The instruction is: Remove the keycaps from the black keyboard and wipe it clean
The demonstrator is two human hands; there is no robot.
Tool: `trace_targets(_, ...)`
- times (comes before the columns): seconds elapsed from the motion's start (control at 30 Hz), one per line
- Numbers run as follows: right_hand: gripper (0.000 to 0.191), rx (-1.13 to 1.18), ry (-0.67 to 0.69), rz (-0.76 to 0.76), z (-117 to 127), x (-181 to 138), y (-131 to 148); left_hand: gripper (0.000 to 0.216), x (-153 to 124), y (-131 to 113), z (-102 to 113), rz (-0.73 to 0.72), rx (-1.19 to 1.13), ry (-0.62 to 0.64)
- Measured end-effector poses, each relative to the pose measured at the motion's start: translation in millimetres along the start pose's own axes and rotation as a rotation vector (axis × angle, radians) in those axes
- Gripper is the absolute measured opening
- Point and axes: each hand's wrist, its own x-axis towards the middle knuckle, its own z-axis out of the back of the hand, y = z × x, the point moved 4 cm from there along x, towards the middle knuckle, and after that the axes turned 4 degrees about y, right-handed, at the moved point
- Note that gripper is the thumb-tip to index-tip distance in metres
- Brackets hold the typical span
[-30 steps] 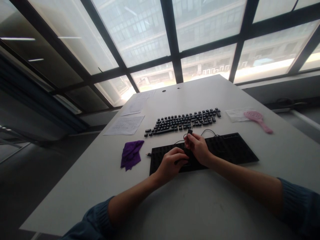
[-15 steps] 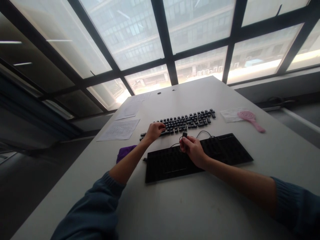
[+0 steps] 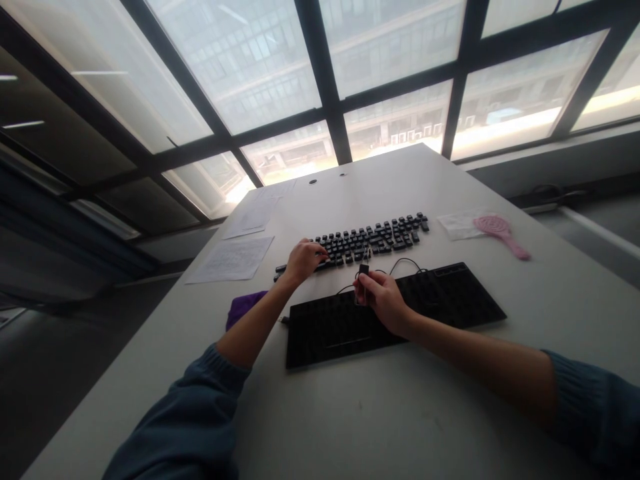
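Note:
Loose black keycaps (image 3: 373, 239) stand in rows across the white table. At the left end of these rows is my left hand (image 3: 303, 261), its fingers drawn together over the caps. Whatever lies between those fingertips is too small to make out. My right hand (image 3: 387, 301) grips a keycap puller (image 3: 364, 269), black with thin wire prongs, above the keyboard. Below it lies the black keyboard (image 3: 325, 337), its keycaps off over the dark base as far as I can see. A cable runs behind the keyboard, and a plug (image 3: 284, 321) shows at its left edge.
A purple cloth (image 3: 244, 309) lies beside my left forearm. Written paper sheets (image 3: 233, 259) are at the left edge of the table (image 3: 380, 420). On the right, a pink hairbrush (image 3: 500, 230) rests partly on a clear plastic bag (image 3: 454, 225). Large windows stand behind.
The view has shifted slightly. Both hands stay in nearly the same places, the left at the keycaps and the right holding the keycap puller over the keyboard.

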Motion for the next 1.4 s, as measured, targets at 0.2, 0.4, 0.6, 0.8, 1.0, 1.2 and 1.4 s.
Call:
trace_targets(0.2, 0.026, 0.003, -0.001, -0.005, -1.3, -0.1, 1.1, 0.008, 0.4, -3.6, -0.7, -0.026, 0.02, 0.019)
trace_targets(0.4, 0.028, -0.012, 0.012, -0.001, -1.8, -0.1, 2.5, 0.009, 0.8, -4.2, -4.4, -0.035, 0.012, 0.042)
trace_targets(0.6, 0.028, 0.004, 0.011, -0.014, -0.8, -0.1, 0.8, 0.011, -0.9, -0.3, -10.2, -0.037, -0.013, 0.044)
trace_targets(0.8, 0.028, -0.002, 0.019, -0.015, -2.0, 0.1, 1.3, 0.013, -2.8, 0.5, -12.1, -0.053, -0.034, 0.032)
trace_targets(1.0, 0.028, -0.001, 0.018, -0.01, -1.1, 0.4, 0.7, 0.013, -7.1, 0.9, -9.3, -0.074, -0.069, -0.004)
trace_targets(1.2, 0.027, -0.004, 0.024, -0.014, -1.1, 0.3, 0.3, 0.01, -11.7, 4.4, -4.9, -0.085, -0.06, -0.078)
trace_targets(1.4, 0.026, 0.015, 0.016, -0.022, -3.2, 0.4, 2.0, 0.009, -12.6, 5.5, -6.8, -0.085, -0.013, -0.078)
